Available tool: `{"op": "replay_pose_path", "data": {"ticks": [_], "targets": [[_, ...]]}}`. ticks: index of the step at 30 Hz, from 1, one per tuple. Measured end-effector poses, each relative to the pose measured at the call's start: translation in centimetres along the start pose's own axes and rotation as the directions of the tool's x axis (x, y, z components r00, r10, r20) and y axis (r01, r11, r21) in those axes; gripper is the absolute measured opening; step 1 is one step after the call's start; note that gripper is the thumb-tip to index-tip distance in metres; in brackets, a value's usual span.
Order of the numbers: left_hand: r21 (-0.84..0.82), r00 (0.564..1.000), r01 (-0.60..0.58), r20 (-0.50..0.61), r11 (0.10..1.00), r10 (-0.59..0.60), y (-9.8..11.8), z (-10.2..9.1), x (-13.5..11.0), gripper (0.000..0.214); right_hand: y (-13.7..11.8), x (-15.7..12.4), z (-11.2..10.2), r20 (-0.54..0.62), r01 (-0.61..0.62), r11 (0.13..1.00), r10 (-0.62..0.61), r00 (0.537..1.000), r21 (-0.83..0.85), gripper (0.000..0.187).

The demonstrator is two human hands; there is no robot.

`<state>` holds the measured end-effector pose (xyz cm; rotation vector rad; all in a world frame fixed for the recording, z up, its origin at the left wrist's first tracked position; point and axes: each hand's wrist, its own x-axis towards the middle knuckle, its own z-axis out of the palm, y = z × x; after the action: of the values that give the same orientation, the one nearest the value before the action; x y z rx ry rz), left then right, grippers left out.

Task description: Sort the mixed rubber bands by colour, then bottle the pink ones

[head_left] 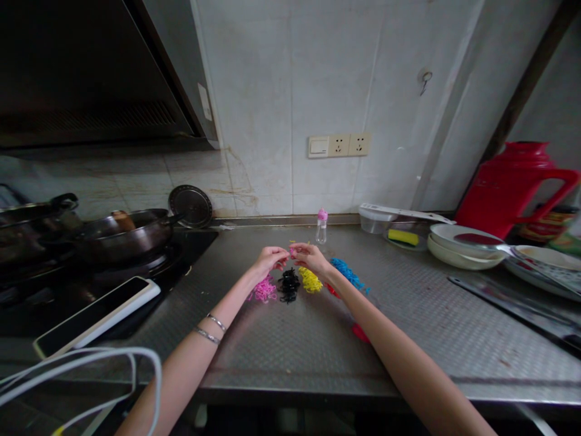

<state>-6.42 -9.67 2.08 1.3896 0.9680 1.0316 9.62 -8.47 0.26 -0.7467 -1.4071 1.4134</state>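
Observation:
My left hand and my right hand meet above the counter, fingertips pinched close together. Between them is a small bit of pink that looks like a rubber band; its exact shape is too small to make out. Below the hands lie heaps of small rubber bands: a pink heap by my left wrist, a black heap in the middle and a yellow heap beside it. A blue heap spreads right of my right wrist, which partly hides a red heap. Behind stands a small clear bottle with a pink top.
At left, a pan sits on the stove, near a white-edged device and a looped white cable. Bowls, a long knife and a red thermos stand or lie at right. Something red lies beside my right forearm.

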Motion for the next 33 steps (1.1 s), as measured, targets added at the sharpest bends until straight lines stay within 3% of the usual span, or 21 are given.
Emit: {"op": "replay_pose_path", "data": {"ticks": [12, 16, 19, 22, 27, 30, 33], "targets": [[-0.019, 0.998, 0.003, -0.057, 1.000, -0.004, -0.3, -0.5, 0.4, 0.021, 0.1, 0.1, -1.3, -0.106, 0.012, 0.999, -0.015, 0.994, -0.032, 0.025], [-0.065, 0.984, -0.077, -0.167, 0.995, 0.065, -0.2, -1.8, 0.8, 0.023, -0.1, 0.2, -0.8, -0.098, 0.059, 0.978, -0.080, 0.992, -0.200, 0.022], [-0.098, 0.962, -0.128, -0.255, 0.987, 0.099, 0.1, -2.8, 1.1, 0.023, -0.2, -0.1, 0.9, 0.041, 0.187, 0.895, -0.186, 0.982, -0.406, 0.019], [-0.117, 0.944, -0.151, -0.311, 0.982, 0.108, 0.1, -3.6, 1.3, 0.022, -0.2, -1.1, 3.0, 0.207, 0.353, 0.759, -0.286, 0.936, -0.547, 0.017], [-0.113, 0.933, -0.145, -0.348, 0.983, 0.098, -0.4, -4.1, 1.5, 0.023, 0.2, -2.2, 4.7, 0.416, 0.489, 0.519, -0.259, 0.872, -0.701, 0.021], [-0.099, 0.933, -0.145, -0.344, 0.985, 0.103, -0.6, -4.1, 1.5, 0.024, 0.1, -1.9, 3.8, 0.406, 0.477, 0.483, -0.249, 0.879, -0.735, 0.022], [-0.056, 0.934, -0.141, -0.338, 0.988, 0.115, -0.7, -3.9, 1.4, 0.025, -0.8, -1.1, 2.1, 0.305, 0.439, 0.500, -0.330, 0.893, -0.746, 0.023]]}}
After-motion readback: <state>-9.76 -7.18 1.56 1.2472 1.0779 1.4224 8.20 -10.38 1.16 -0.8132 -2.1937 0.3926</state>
